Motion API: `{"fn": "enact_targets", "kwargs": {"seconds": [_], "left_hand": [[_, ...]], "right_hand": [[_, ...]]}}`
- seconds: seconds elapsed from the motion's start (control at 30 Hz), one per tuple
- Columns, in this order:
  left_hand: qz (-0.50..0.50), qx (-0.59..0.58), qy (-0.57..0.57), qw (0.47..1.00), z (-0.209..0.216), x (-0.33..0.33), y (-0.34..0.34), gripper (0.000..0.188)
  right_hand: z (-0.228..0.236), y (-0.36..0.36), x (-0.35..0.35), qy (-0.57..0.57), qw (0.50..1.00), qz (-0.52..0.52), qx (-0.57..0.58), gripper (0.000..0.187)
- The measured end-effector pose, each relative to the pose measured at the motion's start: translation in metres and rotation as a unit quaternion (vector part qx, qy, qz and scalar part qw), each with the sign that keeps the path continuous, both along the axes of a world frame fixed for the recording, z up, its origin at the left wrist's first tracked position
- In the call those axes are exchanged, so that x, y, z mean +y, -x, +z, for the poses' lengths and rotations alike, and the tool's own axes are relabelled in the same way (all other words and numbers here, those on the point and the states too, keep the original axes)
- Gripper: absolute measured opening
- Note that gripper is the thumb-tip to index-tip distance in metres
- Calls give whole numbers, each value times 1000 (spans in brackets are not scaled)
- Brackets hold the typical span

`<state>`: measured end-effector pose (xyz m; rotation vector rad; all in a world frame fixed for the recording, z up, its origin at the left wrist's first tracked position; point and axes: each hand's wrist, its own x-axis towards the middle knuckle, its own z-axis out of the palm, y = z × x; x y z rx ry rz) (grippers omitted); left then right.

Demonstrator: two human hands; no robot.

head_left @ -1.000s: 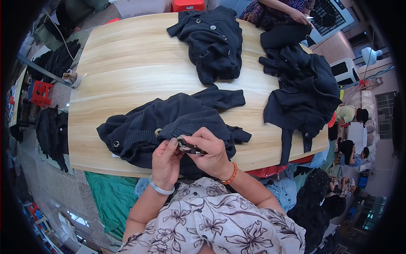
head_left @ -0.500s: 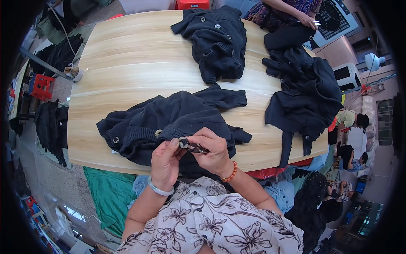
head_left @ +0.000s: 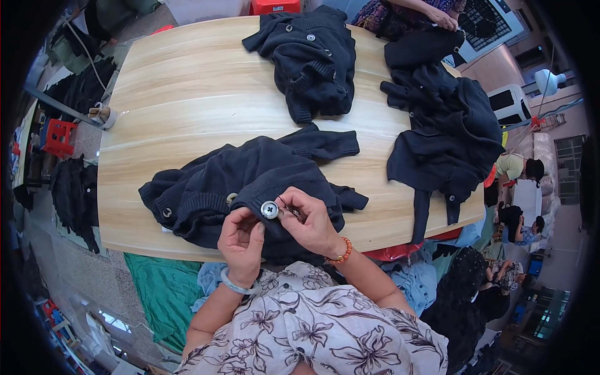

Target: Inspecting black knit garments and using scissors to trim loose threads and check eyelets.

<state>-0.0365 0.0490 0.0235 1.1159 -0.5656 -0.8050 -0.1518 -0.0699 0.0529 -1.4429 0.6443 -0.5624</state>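
I read the left hand as nearly closed, pinching the garment's edge. The right hand curls around a small dark metallic tool, mostly hidden. Between their fingertips sits the round, shiny grey button, on the dark navy knitted cardigan. I judge the knit soft, the button hard and slick: hold the fabric beside it. Beyond lies a second dark cardigan.

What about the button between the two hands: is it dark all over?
No, the round button between the left hand and right hand has a pale, shiny rim around a dark cross.
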Motion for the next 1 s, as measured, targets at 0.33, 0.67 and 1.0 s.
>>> {"fn": "enact_targets", "kwargs": {"seconds": [0.33, 0.67, 1.0], "left_hand": [[-24, -120, -17, 992, 5, -9, -6, 43], [-37, 69, -49, 996, -2, -9, -16, 25], [-27, 185, -30, 982, 0, -6, -16, 24]], "right_hand": [[2, 1, -2, 60, 998, 1, 22, 7], [8, 6, 0, 136, 990, 16, 30, 13], [34, 23, -19, 308, 941, 46, 131, 28]]}}
